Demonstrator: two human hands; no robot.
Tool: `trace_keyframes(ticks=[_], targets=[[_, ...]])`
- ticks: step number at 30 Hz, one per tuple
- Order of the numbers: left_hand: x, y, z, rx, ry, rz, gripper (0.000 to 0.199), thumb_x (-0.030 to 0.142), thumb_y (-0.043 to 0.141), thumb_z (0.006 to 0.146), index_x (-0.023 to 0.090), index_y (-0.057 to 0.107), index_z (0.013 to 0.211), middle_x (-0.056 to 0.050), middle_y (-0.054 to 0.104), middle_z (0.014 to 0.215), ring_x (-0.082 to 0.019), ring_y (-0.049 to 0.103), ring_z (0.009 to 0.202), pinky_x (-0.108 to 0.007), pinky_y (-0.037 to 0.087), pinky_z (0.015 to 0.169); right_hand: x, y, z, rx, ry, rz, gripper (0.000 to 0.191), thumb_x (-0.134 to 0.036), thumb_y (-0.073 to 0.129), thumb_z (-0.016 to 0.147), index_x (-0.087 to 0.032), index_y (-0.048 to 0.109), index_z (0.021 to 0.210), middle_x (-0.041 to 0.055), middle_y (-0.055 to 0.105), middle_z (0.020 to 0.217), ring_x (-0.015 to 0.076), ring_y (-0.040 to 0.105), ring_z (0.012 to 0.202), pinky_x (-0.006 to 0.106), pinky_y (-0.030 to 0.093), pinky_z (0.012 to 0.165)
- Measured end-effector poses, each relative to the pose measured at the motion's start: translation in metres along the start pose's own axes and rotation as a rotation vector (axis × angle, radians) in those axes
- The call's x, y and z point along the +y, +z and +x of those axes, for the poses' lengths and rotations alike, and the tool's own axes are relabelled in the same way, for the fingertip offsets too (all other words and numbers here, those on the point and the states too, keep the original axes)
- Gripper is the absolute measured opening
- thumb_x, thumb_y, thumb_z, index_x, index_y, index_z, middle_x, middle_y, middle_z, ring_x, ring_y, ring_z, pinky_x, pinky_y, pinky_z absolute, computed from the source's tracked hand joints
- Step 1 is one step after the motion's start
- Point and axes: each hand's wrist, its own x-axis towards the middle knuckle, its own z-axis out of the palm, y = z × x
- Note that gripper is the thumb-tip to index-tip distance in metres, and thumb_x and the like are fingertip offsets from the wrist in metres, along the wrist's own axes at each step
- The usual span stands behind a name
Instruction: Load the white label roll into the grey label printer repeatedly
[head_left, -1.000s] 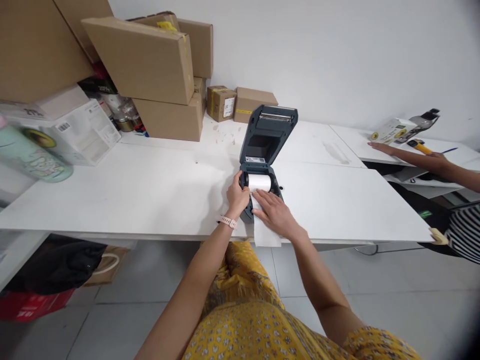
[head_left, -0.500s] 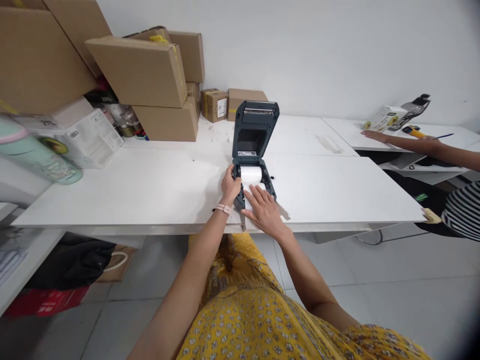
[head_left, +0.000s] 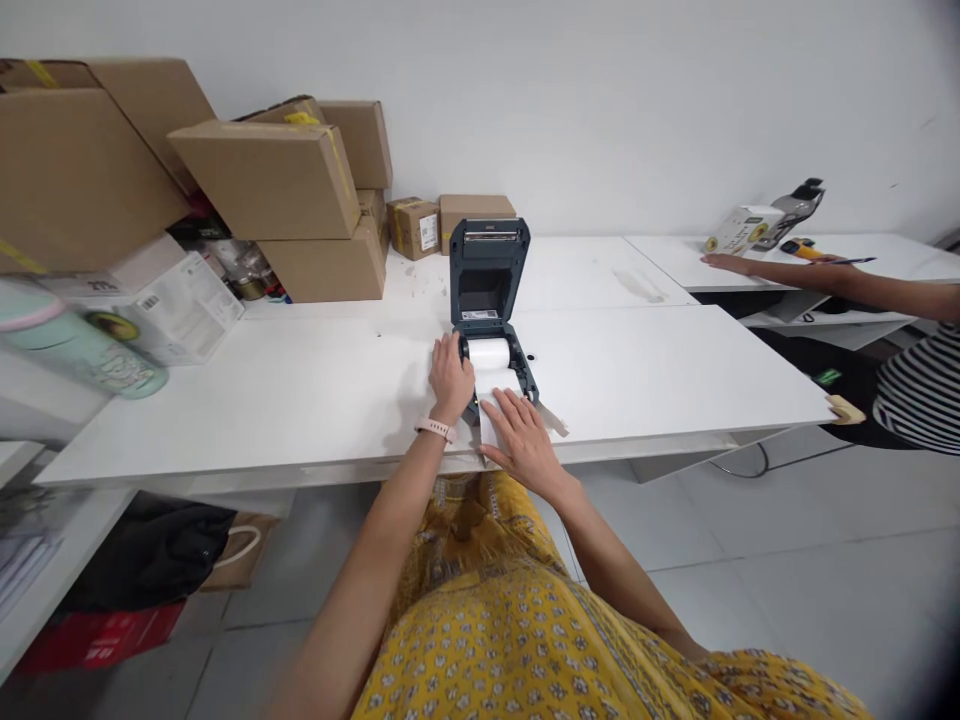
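A dark grey label printer (head_left: 489, 270) stands near the front edge of the table with its lid raised. Inside lies a white label roll (head_left: 488, 353), from which a paper strip (head_left: 491, 415) runs out over the printer's front. My left hand (head_left: 451, 378), with a pink band at the wrist, grips the printer's left side, the thumb at the inner rim beside the roll. Lying flat over the strip and the printer's front right corner is my right hand (head_left: 521, 435), its fingers stretched out. Part of the strip is hidden beneath it.
Cardboard boxes (head_left: 266, 180) are stacked at the back left, near a mint-green bottle (head_left: 90, 345) and a white carton (head_left: 187, 310). At right, another person's arm (head_left: 840, 285) rests on a neighbouring table by a grey bottle (head_left: 791, 215).
My right hand has slid slightly towards the printer's front along the strip, uncovering more paper. My left hand stays at the printer's side. The whole view has shifted a little.
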Motion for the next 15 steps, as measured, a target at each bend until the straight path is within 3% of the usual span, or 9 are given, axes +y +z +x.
trace_keyframes(ticks=[1, 3, 5, 7, 8, 10, 12, 15], targets=[[0.004, -0.002, -0.009, -0.04, 0.119, 0.052, 0.055, 0.012, 0.058, 0.089, 0.019, 0.059, 0.144, -0.011, 0.051, 0.161, -0.027, 0.032, 0.159, -0.046, 0.022, 0.133, 0.0, -0.002, -0.001, 0.0, 0.001, 0.013, 0.073, -0.049, 0.061, 0.098, -0.021, 0.038, 0.162, 0.0156, 0.032, 0.171, 0.0349, 0.028, 0.16, 0.059, 0.028, 0.13], [0.01, -0.005, -0.032, -0.23, 0.325, 0.141, 0.042, 0.021, 0.054, 0.097, 0.018, 0.064, 0.138, -0.013, 0.059, 0.154, -0.027, 0.042, 0.154, -0.049, 0.024, 0.132, 0.005, -0.014, -0.004, -0.013, -0.038, 0.094, 0.07, -0.047, 0.063, 0.097, -0.02, 0.044, 0.159, 0.0173, 0.039, 0.167, 0.0367, 0.033, 0.157, 0.062, 0.033, 0.127], [0.012, -0.007, -0.06, -0.383, 0.469, 0.237, 0.039, 0.026, 0.043, 0.103, 0.02, 0.067, 0.133, -0.01, 0.067, 0.146, -0.026, 0.051, 0.148, -0.055, 0.028, 0.13, 0.017, -0.036, -0.006, -0.058, -0.104, 0.26, 0.057, -0.047, 0.062, 0.099, -0.023, 0.058, 0.149, 0.0149, 0.059, 0.153, 0.0358, 0.051, 0.147, 0.06, 0.045, 0.119], [0.012, -0.008, -0.088, -0.366, 0.539, 0.342, 0.043, 0.028, 0.038, 0.106, 0.016, 0.063, 0.139, -0.011, 0.061, 0.152, -0.026, 0.049, 0.149, -0.057, 0.029, 0.13, 0.037, -0.065, -0.001, -0.09, -0.113, 0.455, 0.037, -0.046, 0.056, 0.103, -0.03, 0.072, 0.132, 0.0066, 0.077, 0.128, 0.0284, 0.071, 0.125, 0.05, 0.059, 0.106], [0.012, -0.008, -0.099, -0.357, 0.565, 0.398, 0.044, 0.03, 0.039, 0.106, 0.014, 0.06, 0.142, -0.013, 0.057, 0.155, -0.027, 0.046, 0.152, -0.056, 0.029, 0.13, 0.049, -0.081, 0.006, -0.033, -0.044, 0.505, 0.034, -0.046, 0.054, 0.104, -0.031, 0.074, 0.126, 0.0049, 0.08, 0.121, 0.0262, 0.075, 0.116, 0.046, 0.062, 0.1], [0.013, -0.007, -0.117, -0.332, 0.593, 0.5, 0.049, 0.031, 0.043, 0.105, 0.009, 0.053, 0.147, -0.016, 0.049, 0.162, -0.03, 0.038, 0.156, -0.056, 0.03, 0.13, 0.074, -0.111, 0.035, 0.218, 0.05, 0.466, 0.036, -0.051, 0.055, 0.102, -0.03, 0.074, 0.124, 0.0064, 0.077, 0.128, 0.0277, 0.072, 0.121, 0.05, 0.057, 0.106], [0.014, -0.006, -0.127, -0.33, 0.604, 0.578, 0.055, 0.03, 0.046, 0.103, 0.005, 0.046, 0.152, -0.019, 0.042, 0.165, -0.032, 0.031, 0.159, -0.056, 0.03, 0.13, 0.098, -0.131, 0.081, 0.407, 0.061, 0.358, 0.046, -0.06, 0.051, 0.102, -0.027, 0.073, 0.124, 0.0098, 0.073, 0.135, 0.0304, 0.067, 0.129, 0.054, 0.05, 0.113], [0.015, -0.004, -0.132, -0.354, 0.614, 0.643, 0.06, 0.029, 0.046, 0.102, 0.004, 0.04, 0.156, -0.02, 0.037, 0.168, -0.033, 0.027, 0.16, -0.055, 0.031, 0.13, 0.126, -0.146, 0.172, 0.457, 0.026, 0.287, 0.063, -0.071, 0.033, 0.103, -0.027, 0.069, 0.13, 0.0116, 0.068, 0.142, 0.031, 0.059, 0.137, 0.055, 0.042, 0.119]])
